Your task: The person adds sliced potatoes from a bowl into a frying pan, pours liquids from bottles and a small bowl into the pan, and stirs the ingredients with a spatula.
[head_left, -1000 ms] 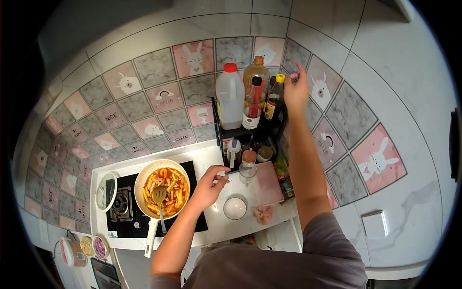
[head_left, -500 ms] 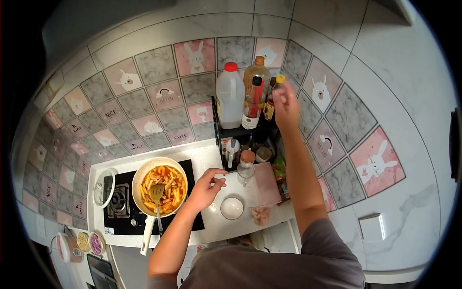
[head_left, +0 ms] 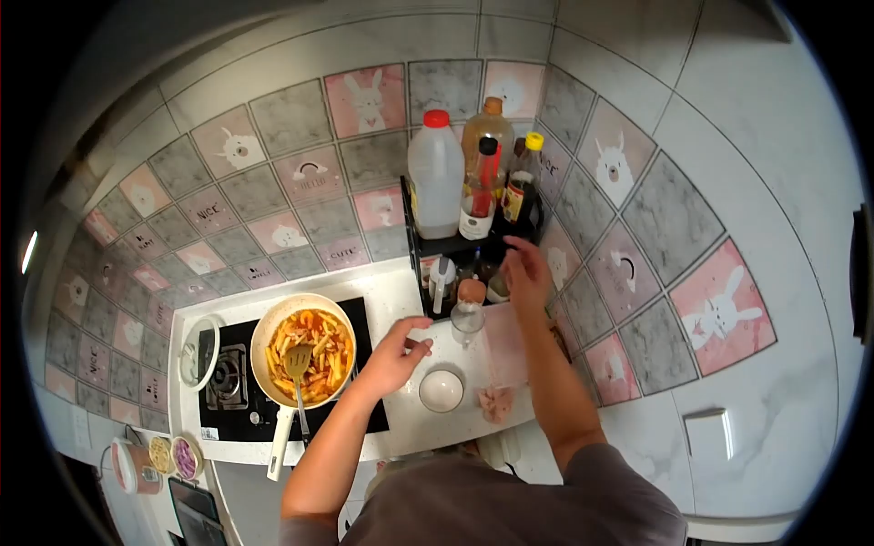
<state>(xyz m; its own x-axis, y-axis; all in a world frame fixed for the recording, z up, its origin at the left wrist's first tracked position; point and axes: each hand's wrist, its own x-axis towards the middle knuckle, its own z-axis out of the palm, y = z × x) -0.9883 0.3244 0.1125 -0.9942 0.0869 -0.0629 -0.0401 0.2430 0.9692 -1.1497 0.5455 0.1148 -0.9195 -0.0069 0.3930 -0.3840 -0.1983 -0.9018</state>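
Note:
My right hand (head_left: 528, 273) is in front of the black rack's lower part, fingers loosely apart with nothing in them. Just above it on the upper shelf stands a dark sauce bottle (head_left: 521, 193) with a yellow cap. My left hand (head_left: 398, 355) hovers over the counter, empty, thumb and fingers apart. Near it sits a small white bowl (head_left: 442, 390). To its left, the light-coloured frying pan (head_left: 259, 341) holds strips of food (head_left: 320, 362) in reddish sauce. A slotted spatula (head_left: 298, 361) rests in the pan.
The black rack (head_left: 410, 218) also carries a large red-capped jug (head_left: 435, 177) and a black-capped bottle (head_left: 479, 196). A glass jar (head_left: 468, 318) stands before it. A glass lid (head_left: 198, 353) lies left of the stove (head_left: 355, 414). A pink cloth (head_left: 495, 404) lies near the counter edge.
My right hand has let go of the yellow-capped bottle, which now stands on the upper shelf, and moved down to the lower part of the rack. My left hand has barely moved.

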